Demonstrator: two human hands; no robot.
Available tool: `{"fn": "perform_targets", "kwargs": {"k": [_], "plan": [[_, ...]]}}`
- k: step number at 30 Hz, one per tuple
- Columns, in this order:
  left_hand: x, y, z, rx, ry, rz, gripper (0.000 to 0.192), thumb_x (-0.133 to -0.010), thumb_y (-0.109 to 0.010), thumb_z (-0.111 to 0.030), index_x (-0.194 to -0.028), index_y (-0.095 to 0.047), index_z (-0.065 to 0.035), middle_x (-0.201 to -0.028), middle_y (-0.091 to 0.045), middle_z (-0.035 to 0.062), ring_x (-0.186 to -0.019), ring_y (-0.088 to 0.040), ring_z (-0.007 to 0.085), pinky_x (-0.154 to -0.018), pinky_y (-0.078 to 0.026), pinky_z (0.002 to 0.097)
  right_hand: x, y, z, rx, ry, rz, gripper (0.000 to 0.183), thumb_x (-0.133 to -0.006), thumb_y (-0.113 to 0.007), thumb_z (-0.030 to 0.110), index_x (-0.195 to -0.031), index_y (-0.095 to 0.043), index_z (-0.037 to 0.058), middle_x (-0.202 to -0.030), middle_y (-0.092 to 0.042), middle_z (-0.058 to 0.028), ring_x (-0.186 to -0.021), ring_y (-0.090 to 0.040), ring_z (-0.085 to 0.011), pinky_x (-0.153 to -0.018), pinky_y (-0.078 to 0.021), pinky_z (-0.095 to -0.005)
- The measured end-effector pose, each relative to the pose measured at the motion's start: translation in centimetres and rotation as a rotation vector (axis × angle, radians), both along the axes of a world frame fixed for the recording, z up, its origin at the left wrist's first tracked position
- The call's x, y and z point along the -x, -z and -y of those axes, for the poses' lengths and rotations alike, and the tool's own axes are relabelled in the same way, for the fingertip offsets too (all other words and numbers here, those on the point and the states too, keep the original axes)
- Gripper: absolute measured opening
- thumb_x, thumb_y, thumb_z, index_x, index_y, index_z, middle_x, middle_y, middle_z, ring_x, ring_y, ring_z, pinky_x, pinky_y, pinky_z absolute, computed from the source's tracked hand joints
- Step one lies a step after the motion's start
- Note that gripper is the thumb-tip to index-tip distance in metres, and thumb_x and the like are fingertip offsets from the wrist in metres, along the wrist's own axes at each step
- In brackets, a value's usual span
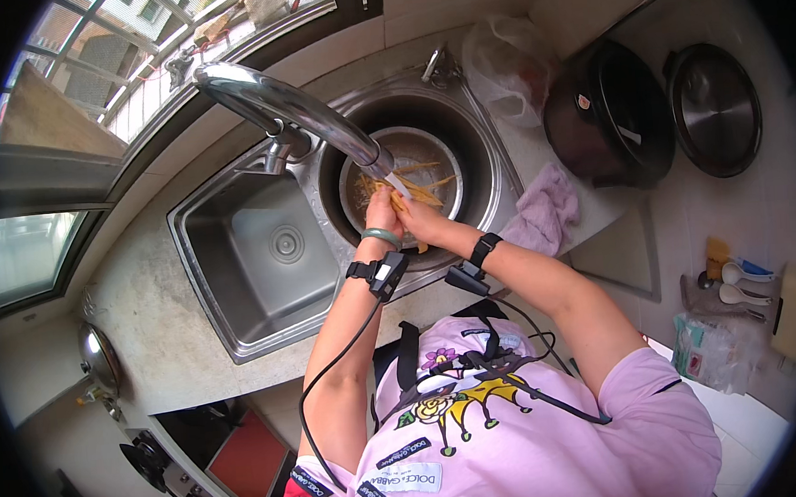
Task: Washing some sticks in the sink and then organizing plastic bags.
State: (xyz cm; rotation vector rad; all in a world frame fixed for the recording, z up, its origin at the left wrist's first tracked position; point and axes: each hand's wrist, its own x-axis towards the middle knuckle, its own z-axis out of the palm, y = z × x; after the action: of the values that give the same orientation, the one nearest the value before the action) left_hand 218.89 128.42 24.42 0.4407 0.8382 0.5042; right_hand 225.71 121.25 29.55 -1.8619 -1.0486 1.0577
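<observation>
My left hand (pixel 383 212), with a green bangle at its wrist, closes around one end of a bunch of yellowish food strips (pixel 425 194). Pressed against it, my right hand (pixel 421 221) holds the same bunch; its fingers partly cover the strips. Water from the curved chrome faucet (pixel 307 110) runs onto the strips right by my fingers. Beneath them is a round metal basin (pixel 422 143), set inside the round sink bowl (pixel 478 155). Several strips fan out over the basin. A small yellowish piece (pixel 423 247) shows below my right hand, near the basin's front.
Left of the round bowl is a rectangular steel sink (pixel 246 223). On the right-hand counter are a purple cloth (pixel 542 209), a plastic bag (pixel 503 71), a dark pot (pixel 606 123) and a lid (pixel 716 111). Black cables (pixel 304 391) run from my wrist devices.
</observation>
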Motion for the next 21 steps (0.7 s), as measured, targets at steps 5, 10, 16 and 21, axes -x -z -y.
{"fn": "perform_targets", "kwargs": {"k": [5,10,16,21], "plan": [[-0.6,-1.8,0.6,0.075,0.292,-0.326,0.03,-0.088,-0.04,-0.033,-0.107,-0.05,-0.0124,-0.103,-0.055,0.0012,-0.082,-0.049,0.0123,-0.066,-0.034,0.0289,-4.5,4.8,2.3,0.185,-0.001,-0.023,0.03,-0.083,-0.042,0.019,-0.099,-0.055,-0.0026,-0.089,-0.059,-0.0246,-0.087,-0.057,-0.0353,-0.074,-0.0441,-0.0393],[3.2,-2.5,0.1,-0.019,0.268,-0.346,0.044,-0.088,-0.042,-0.039,-0.124,-0.038,-0.0147,-0.118,-0.049,0.0013,-0.099,-0.045,0.0133,-0.075,-0.035,0.0289,-7.2,6.5,1.0,0.234,0.175,-0.11,0.021,-0.082,-0.044,0.015,-0.09,-0.052,-0.0021,-0.072,-0.055,-0.0088,-0.063,-0.052,-0.0173,-0.055,-0.0412,-0.0299],[7.3,-5.1,0.2,-0.057,0.175,-0.317,0.051,-0.091,-0.04,-0.035,-0.131,-0.026,-0.0084,-0.122,-0.048,0.012,-0.103,-0.05,0.0196,-0.078,-0.042,0.0283,-8.2,8.2,-2.1,0.362,0.283,0.185,0.042,-0.082,-0.049,0.026,-0.113,-0.048,-0.0027,-0.107,-0.054,-0.0232,-0.1,-0.052,-0.0337,-0.082,-0.0416,-0.0372],[10.4,-6.4,-0.3,-0.085,0.103,-0.344,0.046,-0.092,-0.038,-0.033,-0.13,-0.029,-0.0081,-0.119,-0.049,0.0129,-0.101,-0.053,0.0194,-0.077,-0.045,0.0287,-9.6,9.8,-1.7,0.397,0.199,0.147,0.045,-0.082,-0.05,0.032,-0.111,-0.05,-0.002,-0.108,-0.054,-0.0248,-0.103,-0.052,-0.0344,-0.084,-0.0417,-0.0375]]}}
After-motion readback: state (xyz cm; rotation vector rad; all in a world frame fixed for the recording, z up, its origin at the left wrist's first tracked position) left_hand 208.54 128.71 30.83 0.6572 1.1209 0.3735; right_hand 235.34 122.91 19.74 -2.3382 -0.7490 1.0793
